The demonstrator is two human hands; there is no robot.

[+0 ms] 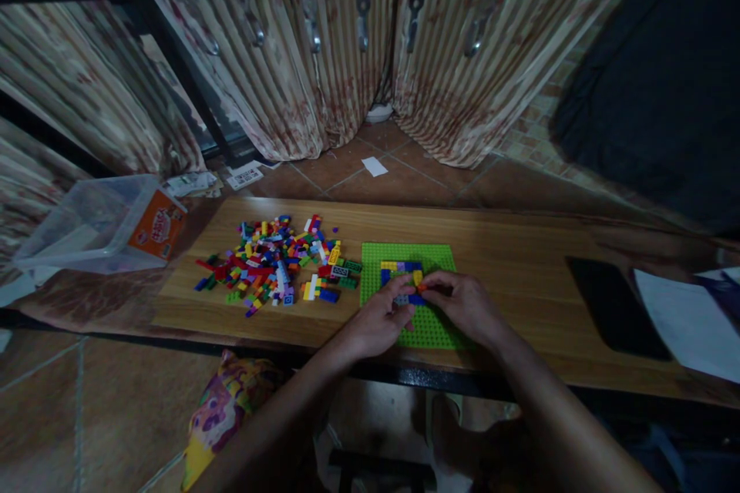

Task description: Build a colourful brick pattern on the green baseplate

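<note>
A green studded baseplate (pixel 433 335) lies on the wooden table, with rows of blue, yellow and purple toy bricks (pixel 393 266) fixed on it. Over the right side of these rows, my right hand (pixel 462 300) pinches a small orange brick (pixel 422 286) between thumb and fingertips. A yellow brick (pixel 417 276) stands right beside it, and I cannot tell whether the two are joined. My left hand (pixel 378 320) rests low over the left and front of the rows, fingers partly spread and touching the bricks. Its fingers hide part of the build.
A large heap of loose mixed bricks (pixel 271 254) spreads over the table (pixel 502 239) left of the baseplate. Further left stands a clear plastic box (pixel 98 223) with an orange label. A black flat slab (pixel 618 308) and white papers (pixel 687 316) lie at the right.
</note>
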